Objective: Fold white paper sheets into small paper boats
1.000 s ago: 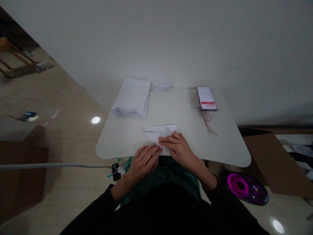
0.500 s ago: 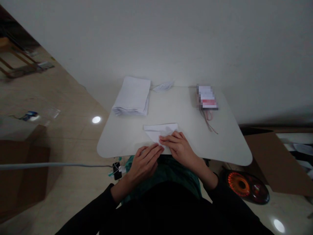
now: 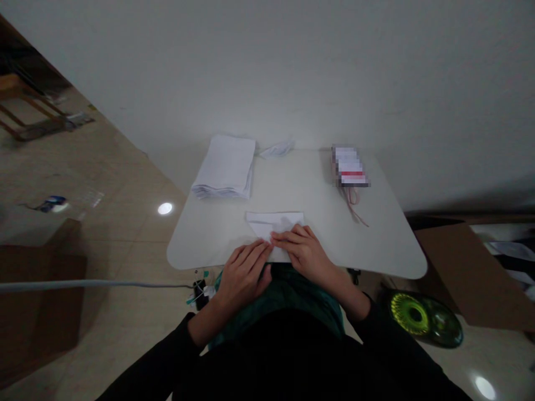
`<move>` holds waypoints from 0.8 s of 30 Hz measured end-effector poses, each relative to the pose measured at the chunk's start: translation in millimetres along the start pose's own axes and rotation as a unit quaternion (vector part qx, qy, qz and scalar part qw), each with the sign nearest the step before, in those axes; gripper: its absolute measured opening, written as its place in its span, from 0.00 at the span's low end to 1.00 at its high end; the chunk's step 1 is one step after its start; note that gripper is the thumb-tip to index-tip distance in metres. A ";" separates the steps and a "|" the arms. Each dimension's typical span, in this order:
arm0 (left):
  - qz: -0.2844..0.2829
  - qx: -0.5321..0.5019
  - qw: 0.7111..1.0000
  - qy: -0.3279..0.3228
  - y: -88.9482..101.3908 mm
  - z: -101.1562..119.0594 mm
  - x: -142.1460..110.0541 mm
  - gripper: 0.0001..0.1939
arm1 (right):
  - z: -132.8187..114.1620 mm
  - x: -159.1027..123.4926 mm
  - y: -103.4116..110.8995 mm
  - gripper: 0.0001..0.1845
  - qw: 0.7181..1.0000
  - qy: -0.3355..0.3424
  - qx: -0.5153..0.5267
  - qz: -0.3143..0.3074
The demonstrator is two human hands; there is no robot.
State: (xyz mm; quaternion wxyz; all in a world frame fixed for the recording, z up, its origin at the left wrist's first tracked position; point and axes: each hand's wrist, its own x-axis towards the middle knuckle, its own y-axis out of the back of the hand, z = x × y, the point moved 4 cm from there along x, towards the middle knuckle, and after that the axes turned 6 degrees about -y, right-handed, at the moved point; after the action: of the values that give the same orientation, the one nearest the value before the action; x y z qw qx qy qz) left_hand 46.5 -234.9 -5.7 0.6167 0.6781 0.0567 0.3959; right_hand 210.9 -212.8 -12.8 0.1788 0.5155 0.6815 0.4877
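1. Head view: paper, folded white (image 3: 273, 221), one piece. Lies at the near edge of the white table (image 3: 368, 239), near the middle; wide straight side far, narrowing toward the near side, where the fingers partly cover it.
2. Head view: left hand (image 3: 246, 272), bare, dark sleeve. Fingers extended side by side, tips at the paper's near left side; whether they pinch it or merely rest there cannot be told.
3. Head view: right hand (image 3: 307, 252), bare, dark sleeve. Fingers bent together over the paper's right part, tips just beside those of the left hand; thumb hidden, so a firm grasp cannot be confirmed.
4. Head view: stack of white sheets (image 3: 225, 165), far left on the table.
5. Head view: thin whitish piece (image 3: 278, 149), far side, just right of the stack; material unclear.
6. Head view: blurred-out item (image 3: 351, 167), far right, with pinkish cord (image 3: 355, 207) trailing nearward.
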 end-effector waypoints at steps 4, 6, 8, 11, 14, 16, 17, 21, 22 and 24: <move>0.004 0.019 1.000 0.017 -0.5 -10.6 3.0 0.20 | 0.4 0.9 0.0 0.23 1.000 -0.006 0.007 -0.003; 0.003 0.026 0.999 0.029 0.4 -17.1 5.9 0.18 | 0.6 1.2 0.0 0.22 1.000 -0.008 0.009 -0.001; 0.003 0.037 0.998 0.043 2.0 -23.8 9.8 0.16 | 0.9 1.2 0.0 0.21 1.000 -0.006 0.010 0.003; 0.001 0.056 0.996 0.069 4.5 -33.9 16.6 0.14 | 1.5 1.0 -0.2 0.21 1.000 -0.002 0.013 0.007; -0.002 0.072 0.993 0.091 6.6 -41.8 21.8 0.13 | 1.8 0.9 -0.3 0.22 1.000 -0.002 0.015 0.008; -0.001 0.080 0.992 0.094 7.3 -43.9 22.0 0.13 | 1.5 0.9 -0.1 0.22 1.000 -0.003 0.015 0.007; 0.002 0.081 0.993 0.090 7.3 -43.8 20.8 0.13 | 1.3 0.9 0.0 0.21 1.000 -0.004 0.016 0.007; 0.017 0.046 0.998 0.030 4.1 -34.1 9.8 0.16 | 0.0 1.3 0.6 0.20 1.000 -0.006 0.019 0.009; 0.017 0.030 0.999 0.006 2.6 -29.6 6.8 0.17 | -0.2 1.4 0.6 0.20 1.000 -0.006 0.019 0.008; 0.020 0.001 0.999 -0.036 0.2 -20.0 2.3 0.18 | -0.6 1.6 0.6 0.20 1.000 -0.007 0.019 0.007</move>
State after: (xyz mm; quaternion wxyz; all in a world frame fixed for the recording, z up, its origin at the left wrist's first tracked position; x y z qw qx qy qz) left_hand 35.9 -217.9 -5.9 0.6094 0.6937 0.0216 0.3834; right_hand 210.2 -211.7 -11.7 0.1705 0.5274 0.6854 0.4722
